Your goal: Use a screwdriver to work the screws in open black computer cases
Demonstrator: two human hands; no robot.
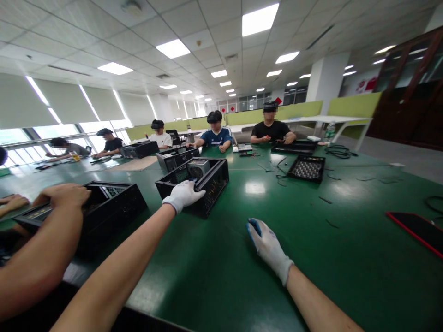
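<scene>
On the green table (224, 272), a little left of the middle, an open-topped black computer case (216, 184) sits with a metal power supply (198, 169) showing inside it. The step in hand looks like steadying or handling this case at its near edge, though one view cannot settle which. Lifting or turning it from here would call for a firm hold on the frame, probably with both hands, and care around the thin metal edges

The left hand (185, 193), in a white glove, reaches out and lies over the near top rail, fingers close together and slightly bent. It touches the case, but I can't tell how tightly it grips, since the palm side is hidden. The right hand (270, 244), gloved white with blue on the palm side, is well apart from the case, low over or on the table; its fingers curl loosely, partly open, and nothing shows in its grasp

To the left, a co-worker's hand (71, 194) is at another black case (121, 207). Beyond the right hand is a shallow black tray (322, 170) of small pieces, with dark cables (337, 151) farther back
</scene>
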